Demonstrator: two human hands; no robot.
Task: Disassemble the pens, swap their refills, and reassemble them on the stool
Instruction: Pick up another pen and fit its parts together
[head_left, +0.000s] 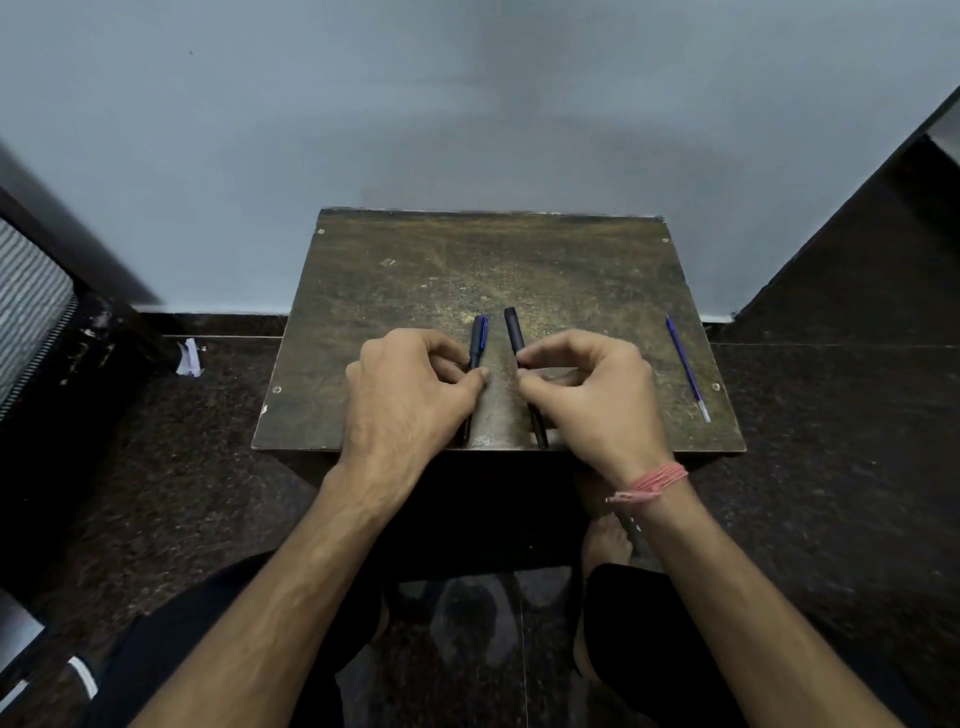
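Two pens lie side by side on your stool (415, 270), both running near to far around the middle of the top. Stool top is dark brown wood, badly scuffed and scratched, pale screw heads near the corners. It sits against a plain pale blue-grey wall; the floor is dark speckled stone. A white paper scrap (188, 357) lies on the floor to the left, by a dark piece of furniture. Another dark unit stands at far right.

Your left hand (410, 389) is closed on the left pen (478, 338), thumb and fingers pinching its middle; that pen has a blue clip at the far end. Your right hand (592, 389) is pinched on the right pen (514, 330), a plain dark barrel, fingertips and thumb gripping mid-length. Both pens stay down on the wood, near ends reaching the stool's near edge.

One loose blue refill (687, 366) lies on the right side of the top, well apart from your hands, clear tip toward the near edge.

A pink thread band (652, 486) wraps your right wrist. No brand or writing on pens or stool can be read.
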